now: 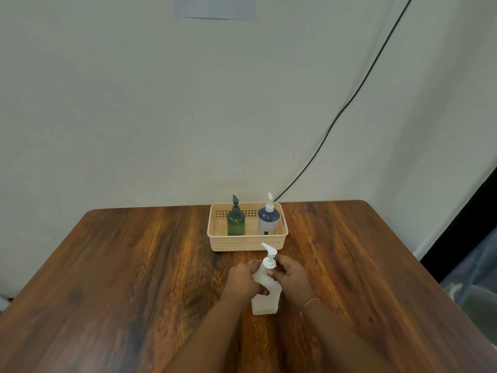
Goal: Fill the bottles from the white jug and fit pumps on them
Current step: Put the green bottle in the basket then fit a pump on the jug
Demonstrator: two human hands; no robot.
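Note:
A translucent white bottle [265, 300] stands upright on the wooden table in front of me, with a white pump [269, 255] on its neck. My left hand [242, 279] wraps around the bottle's shoulder from the left. My right hand [289, 274] grips the pump collar from the right. A green bottle [236, 223] with a dark pump and a blue-and-white bottle [268, 222] with a white pump stand upright in a peach basket [247, 244] behind it. No white jug is in view.
The wooden table [134, 265] stands against a pale wall. A black cable [349, 103] runs down the wall behind the basket. The table's right edge drops off beside a dark gap and some plastic-covered items [473, 292].

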